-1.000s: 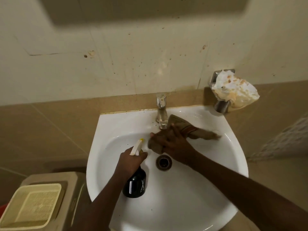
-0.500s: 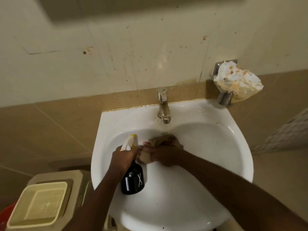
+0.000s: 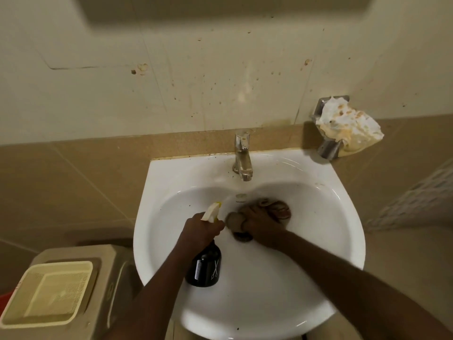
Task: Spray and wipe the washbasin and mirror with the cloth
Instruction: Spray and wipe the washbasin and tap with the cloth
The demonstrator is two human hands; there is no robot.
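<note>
Just right of left hand gripping black spray bottle ready, right hand clutches bunched brown cloth scrubbing white ceramic washbasin above drain

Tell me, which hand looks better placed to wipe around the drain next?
The right hand. It already grips the brown cloth inside the washbasin, right over the drain. The left hand is busy holding the black spray bottle.

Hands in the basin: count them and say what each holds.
2. The left hand grips the spray bottle over the washbasin; the right hand presses the cloth beside the drain.
</note>
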